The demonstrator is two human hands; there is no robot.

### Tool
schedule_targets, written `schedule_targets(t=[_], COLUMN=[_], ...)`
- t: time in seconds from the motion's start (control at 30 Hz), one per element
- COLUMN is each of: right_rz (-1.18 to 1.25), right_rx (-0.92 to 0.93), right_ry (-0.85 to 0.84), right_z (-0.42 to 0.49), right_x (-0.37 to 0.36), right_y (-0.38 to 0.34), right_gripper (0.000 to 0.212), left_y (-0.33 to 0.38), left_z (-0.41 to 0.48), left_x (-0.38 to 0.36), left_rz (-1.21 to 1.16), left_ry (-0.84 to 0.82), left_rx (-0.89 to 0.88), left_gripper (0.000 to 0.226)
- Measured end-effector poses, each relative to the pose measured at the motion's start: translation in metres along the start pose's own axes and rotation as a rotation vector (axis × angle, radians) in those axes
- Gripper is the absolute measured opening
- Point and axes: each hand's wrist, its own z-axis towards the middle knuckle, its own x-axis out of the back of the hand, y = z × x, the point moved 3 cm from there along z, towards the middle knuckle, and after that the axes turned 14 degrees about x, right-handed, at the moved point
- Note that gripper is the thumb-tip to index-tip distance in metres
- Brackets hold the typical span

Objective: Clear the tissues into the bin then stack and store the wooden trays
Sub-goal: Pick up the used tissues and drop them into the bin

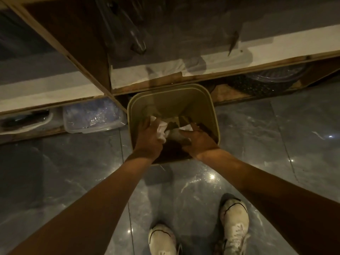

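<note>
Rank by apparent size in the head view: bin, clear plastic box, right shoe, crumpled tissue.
1. bin, largest.
2. clear plastic box and right shoe look about alike; the shoe is nearer and cropped, so unranked.
3. crumpled tissue, smallest.

Single head view, wide-angle, steeply down at floor point(73, 172), bin point(209, 100) close ahead.

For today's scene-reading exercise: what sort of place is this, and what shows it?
Probably an indoor storage or service area: wooden shelving, a clear plastic container under it, and a bin on glossy floor tiles.
</note>
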Motion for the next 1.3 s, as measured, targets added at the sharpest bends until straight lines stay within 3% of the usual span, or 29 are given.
schedule_targets(t=[0.07,0.2,0.37,0.5,0.7,1.03,1.3], right_rz=[-0.056,-0.357,-0.439,-0.478,-0.403,-0.473,-0.353], right_rx=[0.086,0.125,0.125,0.131,0.149,0.16,0.202], right_ry=[0.015,-0.013,0.027,0.04,0.128,0.304,0.452], right_z=[-0.002,-0.025,-0.078,-0.123,-0.206,-0.384,-0.454], right_x=[0.004,0.022,0.067,0.118,0.2,0.302,0.342], right_y=[-0.007,-0.019,-0.046,-0.077,-0.148,-0.297,-0.375], right_gripper=[0.057,0.078,0.089,0.088,0.082,0.082,0.075], left_y=[0.003,0.007,0.018,0.031,0.074,0.128,0.132], left_z=[-0.005,-0.03,-0.07,-0.114,-0.204,-0.39,-0.478], left_x=[0.002,0.021,0.07,0.124,0.234,0.401,0.473], left_rz=[0.082,0.329,0.477,0.53,0.37,0.351,0.207], left_ry=[-0.016,0.06,0.031,0.009,-0.042,0.161,0.237], left_rx=[-0.039,-0.085,-0.013,0.054,0.095,-0.034,-0.124], left_gripper=[0.068,0.072,0.09,0.086,0.082,0.082,0.077])
